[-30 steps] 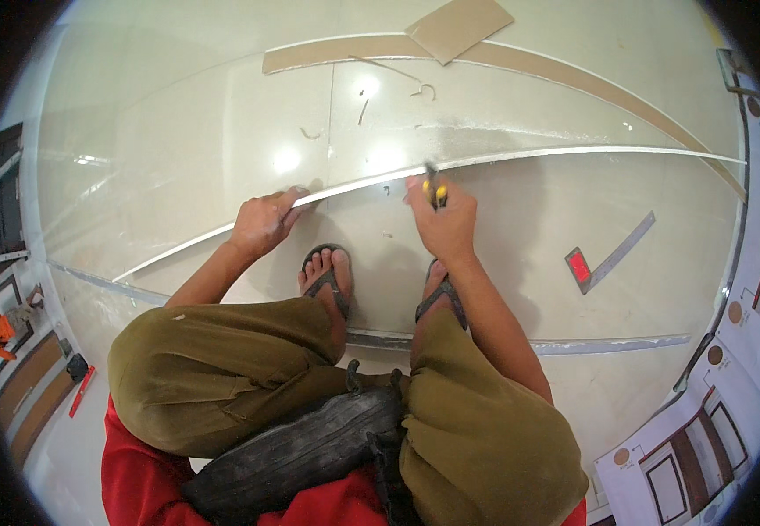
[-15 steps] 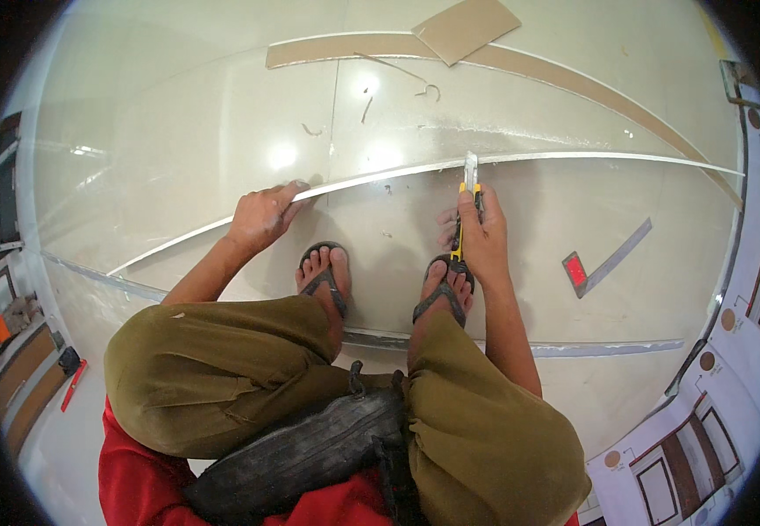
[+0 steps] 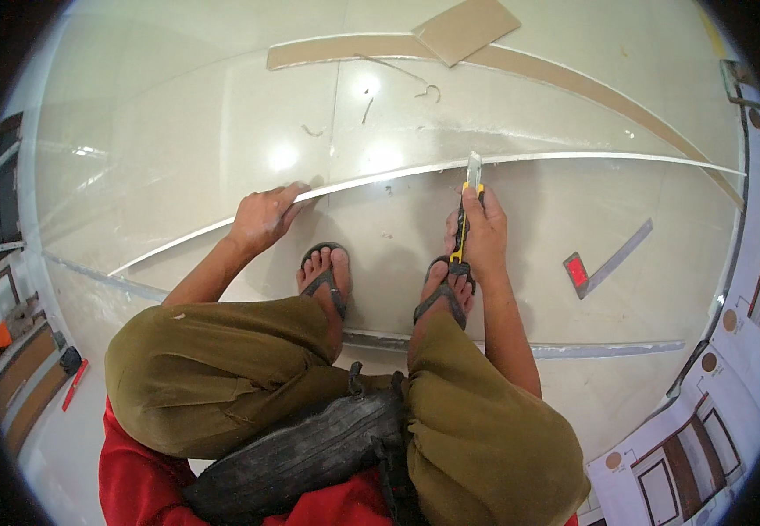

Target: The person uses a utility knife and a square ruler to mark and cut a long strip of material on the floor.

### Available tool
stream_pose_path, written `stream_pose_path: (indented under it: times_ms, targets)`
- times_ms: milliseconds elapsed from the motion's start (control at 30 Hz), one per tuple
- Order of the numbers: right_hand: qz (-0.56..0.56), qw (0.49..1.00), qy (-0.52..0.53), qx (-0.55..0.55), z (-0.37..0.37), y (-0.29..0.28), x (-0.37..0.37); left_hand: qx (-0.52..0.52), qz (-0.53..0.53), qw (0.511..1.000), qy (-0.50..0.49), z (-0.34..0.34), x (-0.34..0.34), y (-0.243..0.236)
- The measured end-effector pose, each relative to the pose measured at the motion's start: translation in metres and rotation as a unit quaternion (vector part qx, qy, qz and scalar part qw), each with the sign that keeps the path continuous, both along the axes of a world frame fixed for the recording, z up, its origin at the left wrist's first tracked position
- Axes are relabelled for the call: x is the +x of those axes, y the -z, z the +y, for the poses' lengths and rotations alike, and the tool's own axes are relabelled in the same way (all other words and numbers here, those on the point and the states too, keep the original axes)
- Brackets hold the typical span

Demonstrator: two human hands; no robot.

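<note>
A long, thin white strip (image 3: 573,156) runs edge-up across the floor in front of my feet, bowed by the lens. My left hand (image 3: 261,217) is closed on it left of the middle, fingertips over its far side. In my right hand (image 3: 488,230) is a yellow and black utility knife (image 3: 460,245), thumb along the handle. Its blade points away from me and overlaps the strip's edge; whether it cuts in, I cannot tell.
A brown strip (image 3: 564,81) with white edges lies farther off, a brown rectangular piece (image 3: 467,31) across it. Thin shavings (image 3: 367,110) are scattered nearer. A try square (image 3: 612,259) rests at the right. Printed sheets (image 3: 731,377) line the right edge.
The knife and my right hand have shifted very slightly to the right, and the right fingers have curled closer round the handle. My left hand and the strip have hardly moved.
</note>
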State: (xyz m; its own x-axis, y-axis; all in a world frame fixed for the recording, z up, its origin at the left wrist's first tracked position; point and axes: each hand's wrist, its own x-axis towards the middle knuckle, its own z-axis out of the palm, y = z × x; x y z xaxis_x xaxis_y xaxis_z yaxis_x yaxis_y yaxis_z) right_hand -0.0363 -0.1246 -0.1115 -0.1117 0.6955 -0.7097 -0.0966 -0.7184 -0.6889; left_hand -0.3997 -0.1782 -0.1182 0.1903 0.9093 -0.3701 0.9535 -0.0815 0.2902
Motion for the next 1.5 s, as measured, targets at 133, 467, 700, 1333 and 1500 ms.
stream_pose_path:
  times_ms: [133, 467, 700, 1333, 1500]
  targets:
    - [-0.009, 0.996, -0.077, 0.044, -0.008, 0.009, -0.001, -0.013, 0.014, 1.0, 0.003, -0.002, -0.002, 0.001]
    - [-0.031, 0.999, -0.007, 0.012, -0.003, 0.0, -0.007, -0.013, 0.026, 1.0, -0.002, 0.0, -0.003, 0.002]
    - [-0.002, 0.999, -0.026, 0.045, -0.003, 0.006, 0.003, 0.002, 0.005, 1.0, 0.001, -0.002, -0.003, 0.004]
    - [-0.032, 0.997, 0.048, 0.056, 0.026, 0.014, 0.048, -0.014, 0.017, 1.0, -0.005, 0.002, -0.001, 0.002]
    - [-0.071, 0.995, 0.03, 0.06, 0.031, -0.001, 0.051, -0.019, 0.016, 1.0, -0.004, 0.002, -0.005, 0.004]
